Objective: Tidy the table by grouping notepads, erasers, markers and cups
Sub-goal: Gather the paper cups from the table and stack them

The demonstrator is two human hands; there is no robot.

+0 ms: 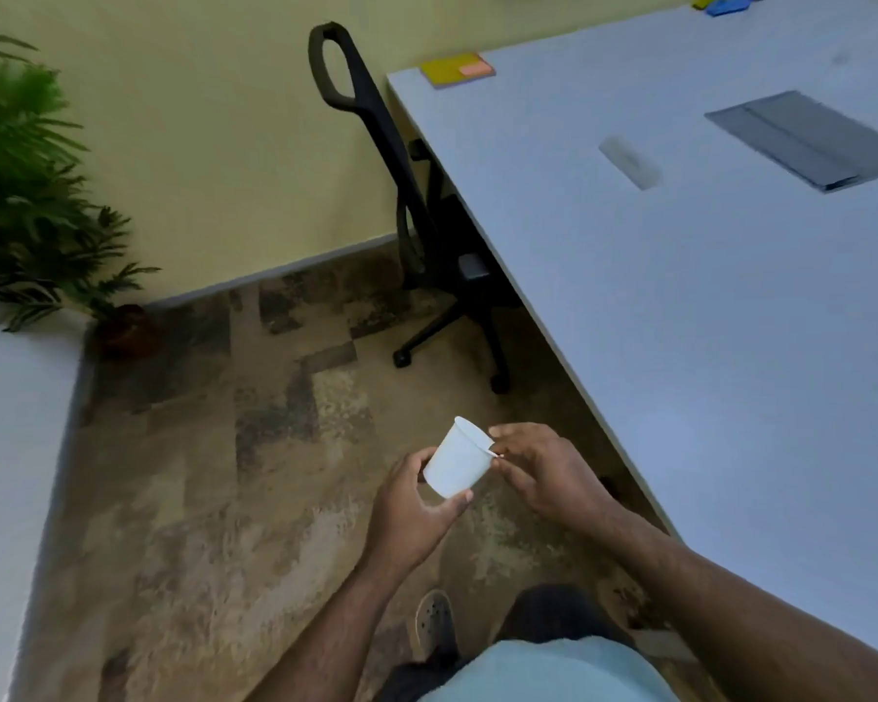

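Note:
A white paper cup (458,459) hangs tilted in the air above the floor, left of the white table (731,347). My left hand (411,509) grips its base from below. My right hand (538,468) pinches the cup's rim with thumb and forefinger. On the table's far left corner lies a yellow notepad (447,70) with a small orange pad (476,68) on top. Blue and yellow items (726,3) lie at the far edge, too blurred to name. A pale eraser-like block (629,162) rests mid-table.
A grey folder or closed laptop (807,139) lies on the table at the right. A black office chair (416,205) is tucked at the table's left side. A potted fern (36,195) stands by the wall, and another white surface (11,448) fills the left edge.

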